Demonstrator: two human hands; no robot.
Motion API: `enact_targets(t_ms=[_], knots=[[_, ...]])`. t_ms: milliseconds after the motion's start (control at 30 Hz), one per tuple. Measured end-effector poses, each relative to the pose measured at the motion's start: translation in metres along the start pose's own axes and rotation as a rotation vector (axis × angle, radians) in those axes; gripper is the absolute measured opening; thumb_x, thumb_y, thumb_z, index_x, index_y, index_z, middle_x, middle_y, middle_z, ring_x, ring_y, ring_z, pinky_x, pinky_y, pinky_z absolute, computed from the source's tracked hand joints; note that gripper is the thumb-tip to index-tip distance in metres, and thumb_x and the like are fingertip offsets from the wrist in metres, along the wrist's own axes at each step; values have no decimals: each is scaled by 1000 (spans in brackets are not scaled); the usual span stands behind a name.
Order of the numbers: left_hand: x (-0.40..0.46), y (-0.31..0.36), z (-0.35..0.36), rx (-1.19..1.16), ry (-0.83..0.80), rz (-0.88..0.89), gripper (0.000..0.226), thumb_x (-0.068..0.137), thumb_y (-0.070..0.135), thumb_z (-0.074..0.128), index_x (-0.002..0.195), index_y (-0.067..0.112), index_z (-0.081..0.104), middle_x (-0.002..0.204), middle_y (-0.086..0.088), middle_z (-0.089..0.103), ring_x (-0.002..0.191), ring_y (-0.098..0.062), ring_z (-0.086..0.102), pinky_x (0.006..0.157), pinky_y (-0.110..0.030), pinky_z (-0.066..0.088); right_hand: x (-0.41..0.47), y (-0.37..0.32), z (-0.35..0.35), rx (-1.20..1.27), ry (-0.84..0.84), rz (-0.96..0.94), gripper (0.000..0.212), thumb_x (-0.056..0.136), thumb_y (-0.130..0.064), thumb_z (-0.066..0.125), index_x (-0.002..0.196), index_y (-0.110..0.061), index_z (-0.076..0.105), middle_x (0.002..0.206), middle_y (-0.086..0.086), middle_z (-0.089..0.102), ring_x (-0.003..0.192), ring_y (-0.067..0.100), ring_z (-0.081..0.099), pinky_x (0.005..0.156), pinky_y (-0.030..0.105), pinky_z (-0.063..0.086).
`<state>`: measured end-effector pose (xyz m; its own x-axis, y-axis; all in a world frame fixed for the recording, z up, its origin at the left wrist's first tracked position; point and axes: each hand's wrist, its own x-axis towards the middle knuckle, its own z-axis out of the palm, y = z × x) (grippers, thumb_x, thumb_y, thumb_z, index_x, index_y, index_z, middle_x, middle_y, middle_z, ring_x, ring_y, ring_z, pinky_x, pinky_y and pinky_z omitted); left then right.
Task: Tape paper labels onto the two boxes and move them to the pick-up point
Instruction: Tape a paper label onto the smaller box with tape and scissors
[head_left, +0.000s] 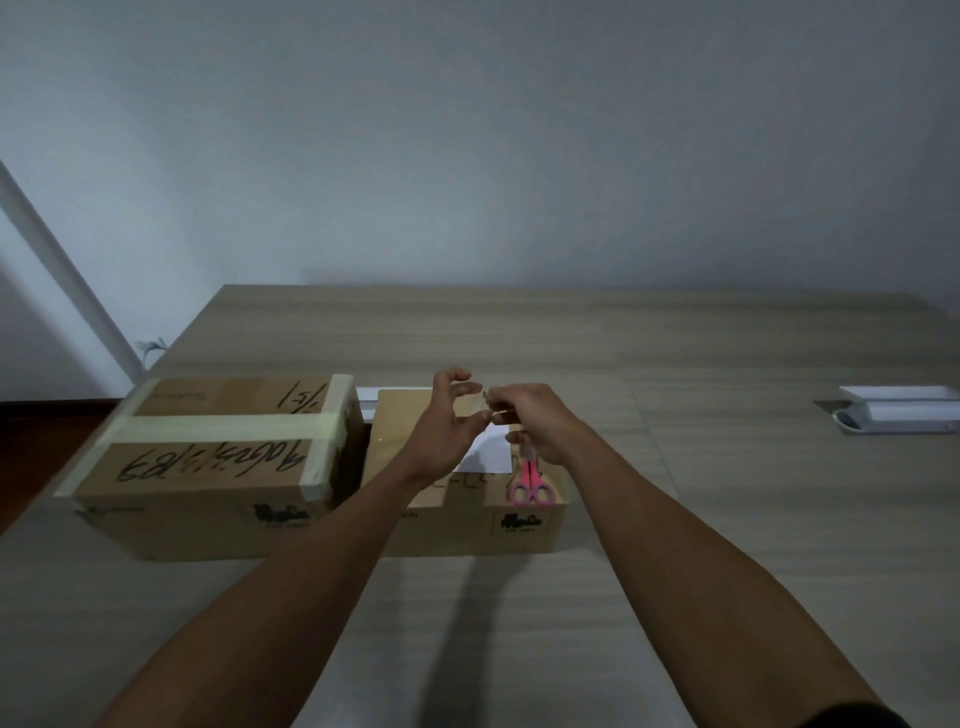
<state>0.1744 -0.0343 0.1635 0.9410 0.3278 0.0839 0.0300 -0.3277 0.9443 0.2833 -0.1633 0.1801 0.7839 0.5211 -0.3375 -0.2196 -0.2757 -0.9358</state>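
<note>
Nearest, two bare forearms reach out over the wooden surface (519, 623) toward two cardboard boxes standing side by side. On the right box (467, 525) pink scissors (530, 488) lie with handles toward the person and blades pointing away, their long axis running near to far. Just beyond them a white label (491, 454) lies flat on the box top, partly hidden by the hands, so its long axis cannot be told. Above it the left hand (447, 436) and right hand (535, 421) meet: each grip seems to pinch an end of a short clear tape strip (480, 410) between thumb and fingertips, the other fingers loosely curled; the strip seems to run left to right. The left box (218, 457), banded with pale tape and scrawled with marker, shows no label. Likely risks: the limp strip folding onto itself or clinging to fingers, or landing skewed and missing the label's edge, or dragging the loose label askew. Farther right sits a white device (898, 415).
</note>
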Motion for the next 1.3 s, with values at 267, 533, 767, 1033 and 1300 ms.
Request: enact_targets(t_ms=[267, 533, 767, 1033, 1300], knots=[[-16, -4, 0, 25, -43, 5, 55, 99, 27, 65, 141, 32, 30, 147, 7, 48, 104, -17, 66, 83, -34, 49, -5, 10, 13, 58, 33, 36, 17, 85, -22, 71, 96, -9, 75, 93, 3, 71, 88, 17, 68, 73, 38, 41], [-26, -5, 3, -34, -40, -88, 71, 98, 23, 67, 152, 25, 22, 146, 3, 44, 109, -18, 64, 87, -28, 51, -8, 17, 17, 18, 151, -66, 14, 85, -12, 76, 93, -1, 79, 89, 6, 75, 83, 17, 67, 69, 29, 48], [-24, -2, 6, -297, 91, -371, 49, 98, 37, 68, 137, 28, 41, 126, -15, 58, 87, -24, 70, 56, -22, 53, -12, -1, 15, 15, 189, -257, 7, 87, -15, 79, 91, -8, 78, 88, -1, 76, 80, 8, 67, 76, 21, 50], [-25, 4, 9, -374, 51, -370, 15, 98, 34, 66, 112, 28, 69, 122, 4, 69, 98, -21, 75, 72, -31, 46, -13, -16, 11, -18, 153, -290, 17, 83, -15, 82, 92, -2, 78, 96, 10, 78, 85, 14, 68, 84, 33, 55], [-25, 7, 2, -287, -28, -342, 27, 96, 30, 70, 121, 24, 63, 120, -2, 69, 91, -23, 78, 65, -30, 46, -16, -25, 7, -155, 102, -336, 11, 83, -13, 83, 90, -6, 79, 94, 2, 78, 98, 25, 73, 92, 41, 57]])
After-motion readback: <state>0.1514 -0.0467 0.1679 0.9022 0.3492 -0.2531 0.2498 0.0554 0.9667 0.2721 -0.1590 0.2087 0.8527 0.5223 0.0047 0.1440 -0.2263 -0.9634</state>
